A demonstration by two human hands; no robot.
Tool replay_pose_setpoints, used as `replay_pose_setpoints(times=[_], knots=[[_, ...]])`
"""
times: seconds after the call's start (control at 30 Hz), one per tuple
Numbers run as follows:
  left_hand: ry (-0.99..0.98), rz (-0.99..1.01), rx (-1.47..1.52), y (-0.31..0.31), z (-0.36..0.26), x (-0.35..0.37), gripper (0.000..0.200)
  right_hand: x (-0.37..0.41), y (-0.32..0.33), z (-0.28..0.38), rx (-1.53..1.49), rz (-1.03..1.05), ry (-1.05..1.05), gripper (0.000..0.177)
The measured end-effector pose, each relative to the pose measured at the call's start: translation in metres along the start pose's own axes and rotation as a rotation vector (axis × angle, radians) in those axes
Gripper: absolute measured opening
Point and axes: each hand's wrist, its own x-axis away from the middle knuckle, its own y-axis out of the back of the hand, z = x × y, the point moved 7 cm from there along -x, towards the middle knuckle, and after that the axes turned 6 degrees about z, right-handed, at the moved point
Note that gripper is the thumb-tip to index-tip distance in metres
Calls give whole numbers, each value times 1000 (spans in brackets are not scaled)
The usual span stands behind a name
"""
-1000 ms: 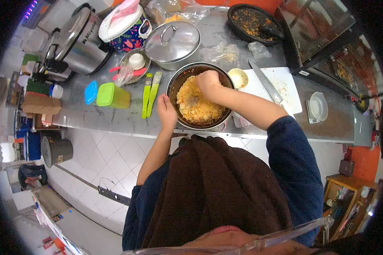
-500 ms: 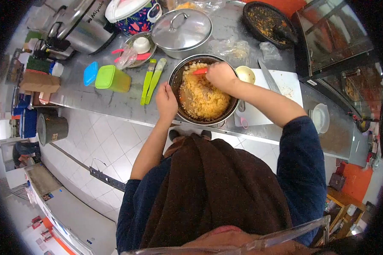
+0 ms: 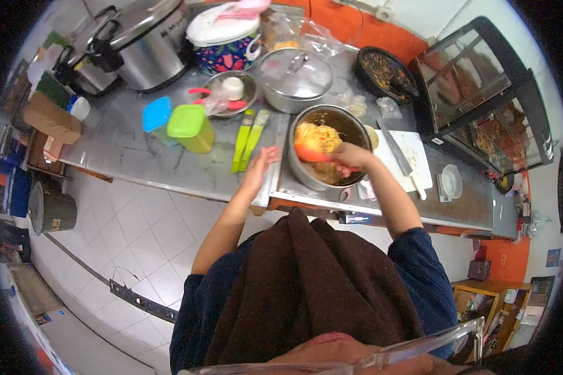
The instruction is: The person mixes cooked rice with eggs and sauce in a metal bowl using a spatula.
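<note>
The right hand [image 3: 351,156] grips the orange spatula [image 3: 311,153], blade pointing left inside the rice pot [image 3: 293,170]; the left hand [image 3: 261,164], spread and empty, is beside its left rim.

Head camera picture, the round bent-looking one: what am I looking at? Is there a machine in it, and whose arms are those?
There is no machine here. A person wears a camera on the head, looking down, so the dark cloth at the bottom is their own clothing and the two arms reaching out are theirs. The wide lens bends the edges of the picture.

The right hand grips an orange utensil inside a metal pot of yellow, rice-like food. The left hand is open beside the pot; I cannot tell whether it touches it.

On the steel counter lie two green utensils, a green container, a lidded pot, and a knife on a white cutting board.
</note>
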Motion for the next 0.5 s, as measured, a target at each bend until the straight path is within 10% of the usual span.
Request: replay_pose_setpoints(times=[0.17,0.33,0.5], knots=[[-17,-20,-352,147,-4,143,27,67,18,27,222,-393,-119,30],[328,-400,-381,306,101,297,35,134,-20,148,706,-1560,45,24],[604,-451,-313,397,141,362,35,50,-119,316,340,-1293,711,27]])
